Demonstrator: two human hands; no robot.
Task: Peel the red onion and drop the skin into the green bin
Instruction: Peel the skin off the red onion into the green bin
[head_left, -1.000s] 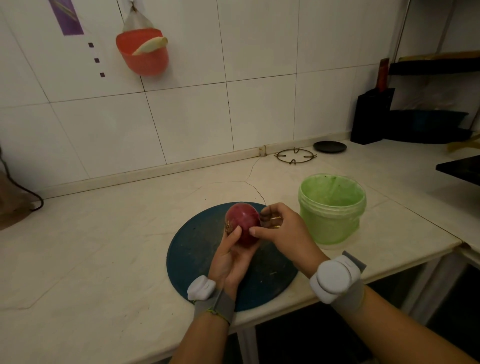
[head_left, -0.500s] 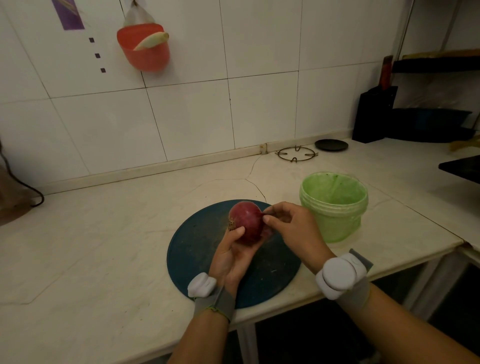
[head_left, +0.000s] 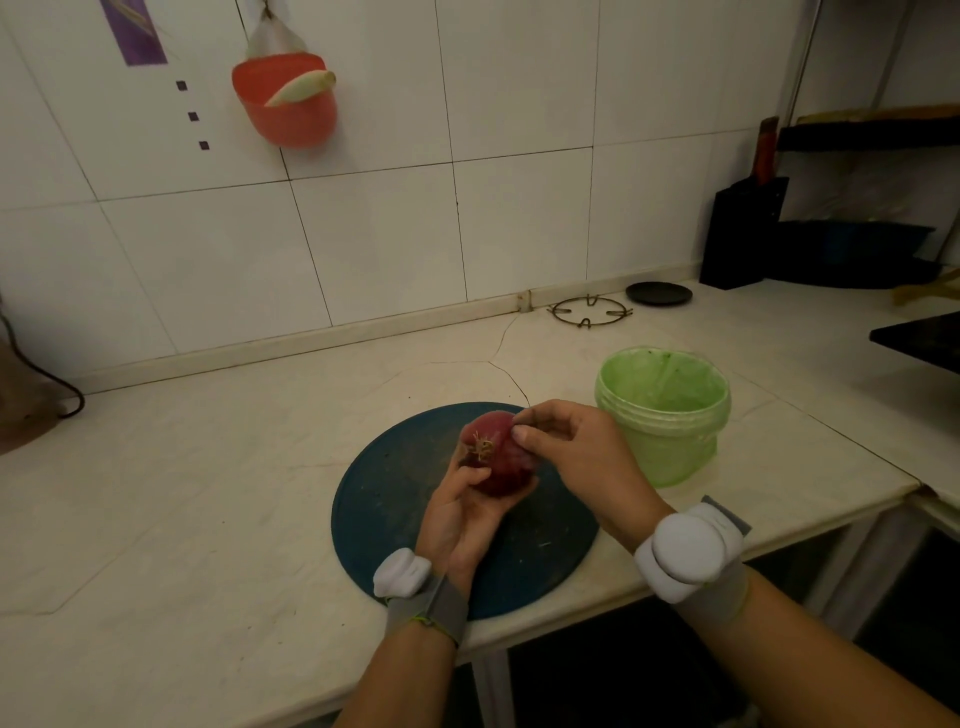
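Observation:
A red onion (head_left: 500, 457) with its dry root tuft turned toward me is held above a round dark blue cutting board (head_left: 395, 499). My left hand (head_left: 462, 512) cups the onion from below, thumb on its left side. My right hand (head_left: 571, 452) pinches the skin at the onion's top right edge with thumb and forefinger. A green bin (head_left: 662, 410) with a green liner stands on the counter just right of my right hand, and I see nothing inside it.
A metal burner ring (head_left: 589, 310) and a black lid (head_left: 658, 293) lie by the back wall. A black knife block (head_left: 743, 234) stands at the far right. A red basket (head_left: 285, 106) hangs on the tiled wall. The counter's front edge runs under my wrists.
The onion has been turned in my left hand so its root end faces me. My right fingers have shifted up to its top right edge.

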